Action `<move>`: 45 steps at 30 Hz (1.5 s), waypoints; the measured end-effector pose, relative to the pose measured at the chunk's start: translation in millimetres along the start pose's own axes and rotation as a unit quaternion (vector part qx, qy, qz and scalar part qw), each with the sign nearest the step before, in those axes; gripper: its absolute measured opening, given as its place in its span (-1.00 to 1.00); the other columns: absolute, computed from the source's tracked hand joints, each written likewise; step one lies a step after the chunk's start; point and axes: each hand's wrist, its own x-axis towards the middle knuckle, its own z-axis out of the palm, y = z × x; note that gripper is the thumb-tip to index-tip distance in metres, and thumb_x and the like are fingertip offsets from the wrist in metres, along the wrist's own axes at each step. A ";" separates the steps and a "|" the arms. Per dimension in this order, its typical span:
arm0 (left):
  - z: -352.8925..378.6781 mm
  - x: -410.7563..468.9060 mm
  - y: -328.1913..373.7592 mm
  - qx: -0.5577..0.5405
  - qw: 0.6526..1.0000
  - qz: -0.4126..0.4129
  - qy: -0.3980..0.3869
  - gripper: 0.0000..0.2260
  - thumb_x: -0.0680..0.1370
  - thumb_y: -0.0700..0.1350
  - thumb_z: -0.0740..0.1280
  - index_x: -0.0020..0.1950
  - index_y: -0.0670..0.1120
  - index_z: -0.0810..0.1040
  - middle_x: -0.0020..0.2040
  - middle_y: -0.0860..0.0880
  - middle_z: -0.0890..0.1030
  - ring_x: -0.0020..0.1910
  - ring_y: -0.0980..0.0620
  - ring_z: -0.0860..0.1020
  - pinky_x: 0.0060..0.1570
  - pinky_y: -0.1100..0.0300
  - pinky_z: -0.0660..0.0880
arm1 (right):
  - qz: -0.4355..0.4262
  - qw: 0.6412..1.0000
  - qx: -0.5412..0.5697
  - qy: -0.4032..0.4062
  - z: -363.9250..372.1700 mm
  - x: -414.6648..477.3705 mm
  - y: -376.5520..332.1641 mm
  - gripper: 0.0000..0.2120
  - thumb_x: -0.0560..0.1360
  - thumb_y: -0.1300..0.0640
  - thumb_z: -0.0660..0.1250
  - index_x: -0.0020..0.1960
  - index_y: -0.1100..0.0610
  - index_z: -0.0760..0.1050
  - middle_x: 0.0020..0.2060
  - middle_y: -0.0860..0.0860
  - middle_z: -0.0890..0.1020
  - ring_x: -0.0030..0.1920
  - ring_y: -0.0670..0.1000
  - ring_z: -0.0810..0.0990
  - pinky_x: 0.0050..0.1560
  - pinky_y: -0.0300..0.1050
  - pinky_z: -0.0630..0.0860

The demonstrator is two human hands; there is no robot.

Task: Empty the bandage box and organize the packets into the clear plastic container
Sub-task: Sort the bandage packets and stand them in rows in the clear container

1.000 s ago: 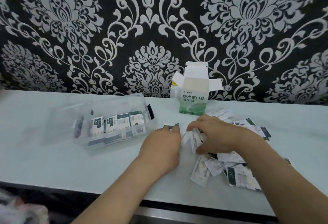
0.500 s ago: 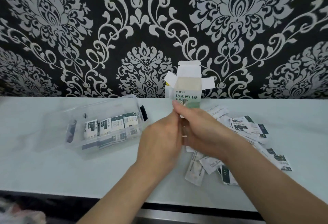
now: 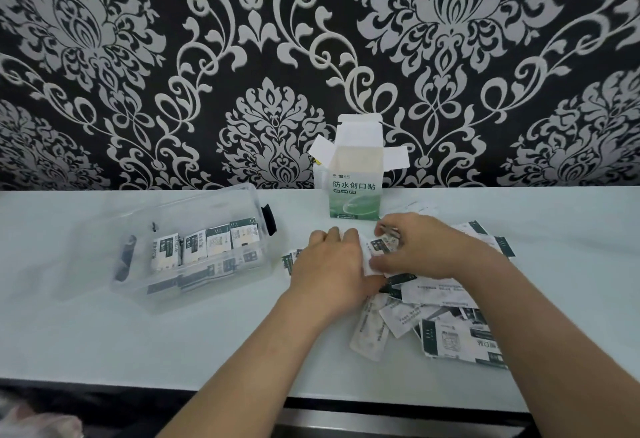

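Now that both have dropped from the box [image 3: 355, 195] back to the surface [image 3: 104, 333], your left hand [image 3: 330, 266] and right hand [image 3: 427, 250] pinch packets [image 3: 377, 247] together over the loose pile [image 3: 446, 326]. The container [image 3: 194, 247] on your left is part filled, so sorting is unfinished.

The bandage box [image 3: 355, 191] stands upright at the far edge of the table [image 3: 104, 333], white and green, with its top flaps spread open. Left of it and nearer me sits the clear plastic container [image 3: 221, 287], open-topped, with a row of packets [image 3: 204, 245] standing on edge inside, white with dark green bands. To the right, the loose packets [image 3: 446, 326] sprawl in an overlapping heap, some face down. At the heap's far-left edge I'm pinching a few between my left hand [image 3: 329, 264] and right hand [image 3: 426, 247].
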 end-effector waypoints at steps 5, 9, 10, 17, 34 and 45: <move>-18.2 14.4 -1.2 -0.043 0.993 0.004 -0.109 -0.12 0.38 0.15 0.49 0.55 0.07 0.07 0.51 0.08 0.22 0.45 -0.06 0.12 0.38 0.06 0.25 | 0.011 0.997 -0.047 -0.067 -6.7 -5.1 6.2 -0.26 0.36 -0.06 0.53 0.45 -0.04 0.28 0.30 -0.05 0.48 0.13 -0.02 0.44 0.16 -0.13 0.41; -20.8 25.4 2.9 -0.062 0.989 -0.016 -0.133 -0.17 0.38 0.00 0.53 0.53 0.11 0.14 0.45 0.01 0.24 0.43 -0.06 0.18 0.39 0.03 0.26 | 0.025 0.997 -0.041 -0.055 -11.3 -6.9 14.1 -0.44 0.38 0.06 0.53 0.30 -0.03 0.38 0.17 -0.04 0.56 -0.01 -0.03 0.50 -0.03 -0.15 0.41; -19.4 27.3 5.3 -0.065 0.988 -0.025 -0.139 -0.20 0.38 -0.01 0.53 0.51 0.11 0.18 0.42 0.00 0.25 0.41 -0.06 0.20 0.37 -0.01 0.29 | 0.026 0.998 -0.037 -0.046 -12.2 -7.1 16.3 -0.52 0.39 0.10 0.52 0.23 -0.01 0.41 0.12 -0.03 0.58 -0.04 -0.02 0.52 -0.09 -0.15 0.40; -15.5 31.7 12.3 -0.074 0.991 -0.054 -0.097 -0.61 0.37 0.03 0.53 0.09 0.08 0.44 0.14 -0.02 0.36 0.24 -0.06 0.32 0.10 0.14 0.35 | 0.032 0.999 0.006 0.000 -11.6 -4.5 22.8 -0.57 0.40 0.19 0.51 0.21 0.02 0.46 0.02 -0.03 0.56 -0.11 -0.02 0.51 -0.14 -0.17 0.43; -20.7 26.2 6.6 -0.133 0.986 -0.054 -0.083 -0.79 0.37 -0.03 0.54 -0.10 0.05 0.55 -0.11 0.03 0.61 -0.12 0.03 0.58 -0.12 0.18 0.50 | -0.002 1.000 0.014 -0.010 -6.0 -2.0 19.7 -0.62 0.37 0.09 0.54 0.12 0.04 0.48 -0.02 -0.06 0.60 -0.08 -0.03 0.53 -0.13 -0.18 0.45; -48.6 2.2 5.3 -0.353 0.898 0.033 0.261 -0.78 0.57 -0.18 0.32 -0.14 0.10 0.35 -0.16 0.05 0.59 -0.22 0.24 0.57 -0.24 0.36 0.51 | 0.083 0.653 0.750 -0.059 -7.1 0.1 -4.2 -0.64 0.52 -0.17 0.32 -0.06 0.14 0.45 -0.42 -0.03 0.35 -0.49 -0.12 0.22 -0.58 -0.33 0.17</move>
